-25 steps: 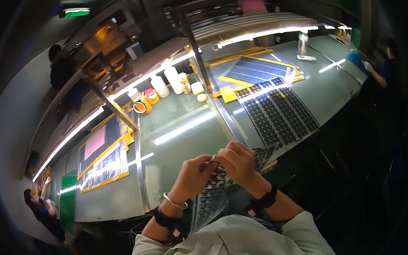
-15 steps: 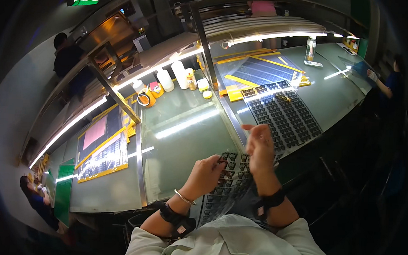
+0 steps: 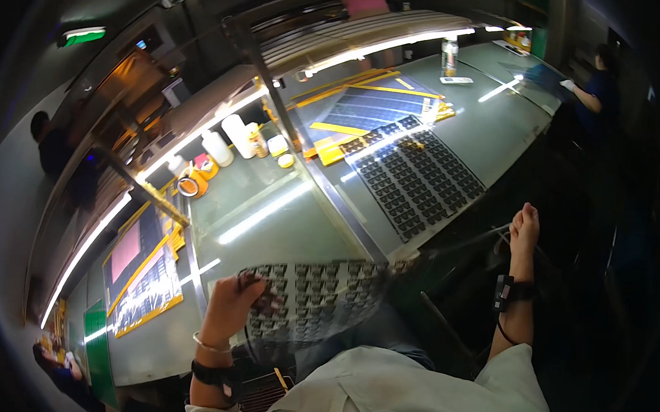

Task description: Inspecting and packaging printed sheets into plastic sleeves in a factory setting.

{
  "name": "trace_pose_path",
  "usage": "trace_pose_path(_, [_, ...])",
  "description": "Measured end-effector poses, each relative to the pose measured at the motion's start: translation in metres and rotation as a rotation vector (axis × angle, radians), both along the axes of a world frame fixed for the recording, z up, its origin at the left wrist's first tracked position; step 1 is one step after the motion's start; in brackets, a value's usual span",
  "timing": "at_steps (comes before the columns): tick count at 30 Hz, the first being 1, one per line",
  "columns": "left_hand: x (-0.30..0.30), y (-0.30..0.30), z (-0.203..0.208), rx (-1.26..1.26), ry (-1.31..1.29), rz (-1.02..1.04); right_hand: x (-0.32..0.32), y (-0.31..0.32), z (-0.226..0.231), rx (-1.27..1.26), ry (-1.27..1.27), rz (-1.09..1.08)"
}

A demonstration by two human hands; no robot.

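Observation:
My left hand [image 3: 230, 305] is closed on the left edge of a clear sheet printed with rows of small black patterns [image 3: 319, 290]. The sheet hangs in front of me at the bench's near edge, slightly bowed. Far out to the right, past the bench, my right hand [image 3: 524, 231] is closed on the end of a thin clear film [image 3: 464, 243]. This film stretches, blurred, from the sheet's right side up to my fingers. A similar black-patterned sheet [image 3: 419, 180] lies flat on the bench to the right.
Yellow-edged film frames [image 3: 375, 108] lie behind the flat sheet, others [image 3: 146, 283] at left. White bottles [image 3: 218, 148], an orange tape roll [image 3: 191, 184] and small jars stand at the back. Metal posts [image 3: 265, 82] carry a lit shelf. Co-workers [image 3: 596, 92] stand at both sides.
My right hand has swung far right, away from the sheet, with the clear film stretched behind it. My left hand has shifted left with the sheet, which is now spread wider. The view has turned right.

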State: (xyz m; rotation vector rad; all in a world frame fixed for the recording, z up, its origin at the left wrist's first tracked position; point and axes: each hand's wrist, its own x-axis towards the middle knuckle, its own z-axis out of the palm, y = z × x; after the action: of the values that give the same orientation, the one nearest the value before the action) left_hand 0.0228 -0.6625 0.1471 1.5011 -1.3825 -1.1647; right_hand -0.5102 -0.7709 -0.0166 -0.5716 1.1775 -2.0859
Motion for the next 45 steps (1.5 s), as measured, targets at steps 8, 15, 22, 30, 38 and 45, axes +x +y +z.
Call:
trace_pose_path(8, [0.023,0.021,0.031,-0.079,-0.089,0.177,-0.09,0.048,-0.104,0.366,0.641,-0.13])
trace_pose_path(15, [0.022,0.041,0.021,-0.195,-0.056,0.284,-0.046,-0.022,-0.105,-0.067,-0.706,-0.144])
trace_pose_path(22, [0.028,0.064,0.018,-0.241,-0.192,0.352,0.016,-0.112,-0.165,0.159,-0.804,-0.454])
trace_pose_path(30, [0.009,0.034,0.022,-0.171,-0.088,0.272,0.079,-0.073,-0.252,0.305,0.903,-0.183])
trace_pose_path(38, [0.003,0.023,0.026,-0.208,-0.105,0.289,0.108,-0.029,-0.021,-0.015,1.733,0.428])
trace_pose_path(45, [0.014,0.049,0.034,-0.384,-0.137,0.526,0.103,-0.018,-0.014,-0.347,1.791,0.319])
